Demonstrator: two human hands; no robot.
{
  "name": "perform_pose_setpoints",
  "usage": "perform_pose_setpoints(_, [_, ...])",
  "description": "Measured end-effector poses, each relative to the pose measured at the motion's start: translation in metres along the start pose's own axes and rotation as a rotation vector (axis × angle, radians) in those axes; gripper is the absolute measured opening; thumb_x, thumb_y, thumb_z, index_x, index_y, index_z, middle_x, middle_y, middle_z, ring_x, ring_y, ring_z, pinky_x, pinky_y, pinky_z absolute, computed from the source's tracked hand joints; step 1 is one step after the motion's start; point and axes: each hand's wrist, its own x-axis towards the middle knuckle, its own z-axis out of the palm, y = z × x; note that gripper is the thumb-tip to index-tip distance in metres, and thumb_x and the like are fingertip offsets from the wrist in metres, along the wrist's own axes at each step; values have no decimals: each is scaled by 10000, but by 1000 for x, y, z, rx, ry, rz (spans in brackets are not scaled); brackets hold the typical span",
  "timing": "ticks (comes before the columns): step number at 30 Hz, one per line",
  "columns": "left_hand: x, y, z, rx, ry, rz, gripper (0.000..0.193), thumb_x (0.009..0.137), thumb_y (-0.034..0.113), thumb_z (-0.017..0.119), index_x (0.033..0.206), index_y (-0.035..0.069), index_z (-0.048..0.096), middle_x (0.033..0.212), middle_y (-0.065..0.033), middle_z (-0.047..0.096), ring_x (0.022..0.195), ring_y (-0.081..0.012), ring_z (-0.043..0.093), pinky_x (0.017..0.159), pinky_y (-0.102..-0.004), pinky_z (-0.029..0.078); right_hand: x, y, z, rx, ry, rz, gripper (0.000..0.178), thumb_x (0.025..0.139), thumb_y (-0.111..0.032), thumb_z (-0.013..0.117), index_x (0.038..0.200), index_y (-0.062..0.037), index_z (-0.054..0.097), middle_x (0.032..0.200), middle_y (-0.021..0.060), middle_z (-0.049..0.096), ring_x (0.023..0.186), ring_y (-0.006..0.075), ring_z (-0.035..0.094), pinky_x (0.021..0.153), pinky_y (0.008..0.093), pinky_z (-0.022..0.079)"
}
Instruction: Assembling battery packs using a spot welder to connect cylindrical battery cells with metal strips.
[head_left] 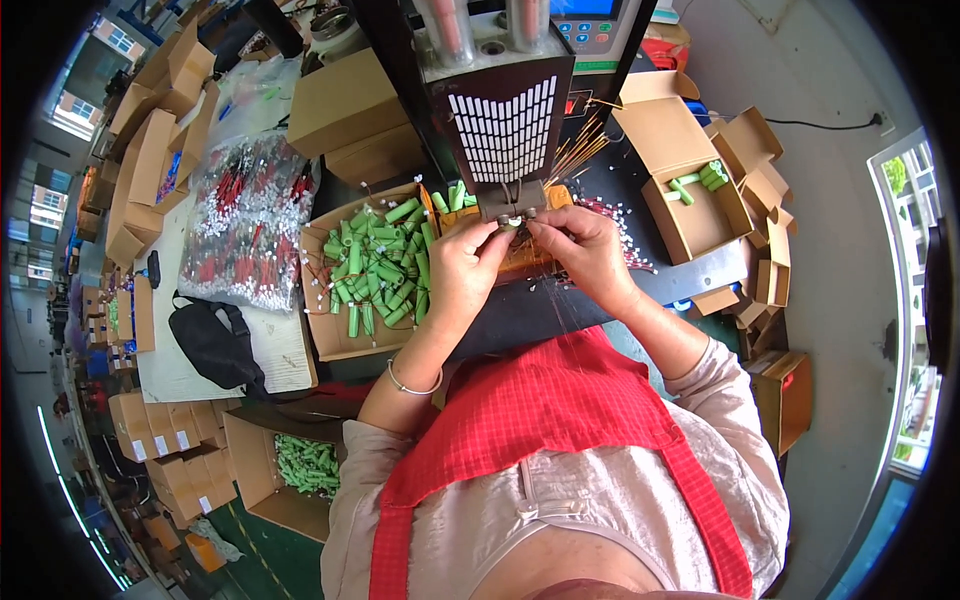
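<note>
Under the head of a spot welding machine [505, 125], both my hands meet at the electrode tips. My left hand [462, 268] pinches a small green battery cell [511, 224] from the left, thumb and forefinger closed on it. My right hand [590, 252] is closed in a pinch at the cell's right side; my fingertips hide most of the cell and whatever else they hold. Orange sparks [580, 150] streak out to the right behind the electrodes. Close to my left hand stands an open cardboard box [335, 347] full of green cells, some with thin wires.
Wire leads with white plugs [625, 235] are strewn right of the machine. An open carton [690, 245] holding a few green cells stands farther right. On the left lie bagged red-and-white leads [245, 230] and a black pouch [212, 340]. Another box of cells [262, 470] sits lower left.
</note>
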Motion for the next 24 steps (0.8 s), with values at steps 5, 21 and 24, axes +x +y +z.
perform_pose_setpoints(5, [-1, -3, 1, -17, 19, 47, 151, 726, 17, 670, 864, -30, 629, 795, -140, 637, 680, -244, 628, 611, -288, 479, -5, 4, 0, -43, -25, -114, 140, 822, -106, 625, 883, 17, 649, 764, 73, 631, 704, 127, 594, 634, 245, 468])
perform_pose_setpoints(21, [-17, 55, 93, -76, -459, 434, 183, 735, -1, 618, 915, 32, 633, 902, -85, 609, 833, -251, 589, 741, -330, 478, 32, 100, -226, -952, 458, -54, 191, 777, -139, 603, 912, -4, 598, 923, 165, 566, 801, 341, 592, 701, 410, 491])
perform_pose_setpoints(24, [5, 57, 157, 60, -590, 509, 360, 757, 82, 629, 1107, 51, 552, 1166, -110, 525, 1110, -292, 483, 924, -375, 403, 41, 112, -226, -1146, 394, 153, 209, 774, -202, 615, 853, -13, 569, 926, 162, 540, 804, 328, 594, 694, 407, 503])
